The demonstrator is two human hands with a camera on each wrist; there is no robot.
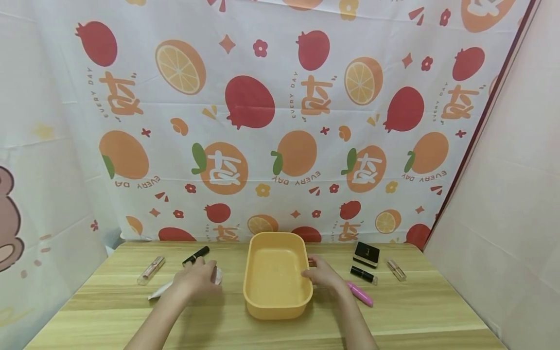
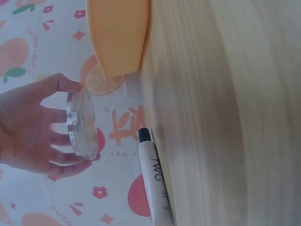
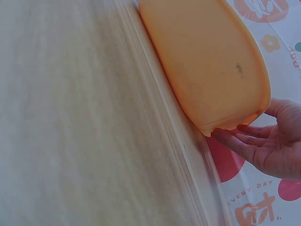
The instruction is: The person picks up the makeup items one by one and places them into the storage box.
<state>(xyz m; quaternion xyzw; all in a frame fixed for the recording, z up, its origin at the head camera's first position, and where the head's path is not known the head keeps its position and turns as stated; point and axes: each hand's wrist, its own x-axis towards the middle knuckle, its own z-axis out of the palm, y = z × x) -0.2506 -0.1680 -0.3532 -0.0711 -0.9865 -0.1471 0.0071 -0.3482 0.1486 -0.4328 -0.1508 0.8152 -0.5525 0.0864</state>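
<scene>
My left hand (image 1: 198, 279) grips a round, flat, clear-edged case (image 2: 83, 123) by its rim, thumb on one side and fingers on the other. In the left wrist view the case is held up on edge. Below that hand a white squeeze tube (image 1: 160, 290) with a black cap (image 2: 144, 135) lies on the table. My right hand (image 1: 324, 273) holds the right side of a yellow rectangular bin (image 1: 277, 311), its thumb at the rim and its fingers against the outer wall (image 3: 207, 66). Nothing shows inside the bin, which stands upright mid-table.
On the left lie a clear lip gloss tube (image 1: 151, 270) and a black cosmetic tube (image 1: 196, 255). To the right are a black compact (image 1: 366, 254), a black lipstick (image 1: 363, 274), a pink tube (image 1: 360, 294) and another small clear tube (image 1: 396, 270). A fruit-print curtain (image 1: 271, 155) hangs behind the wooden table (image 1: 420, 316).
</scene>
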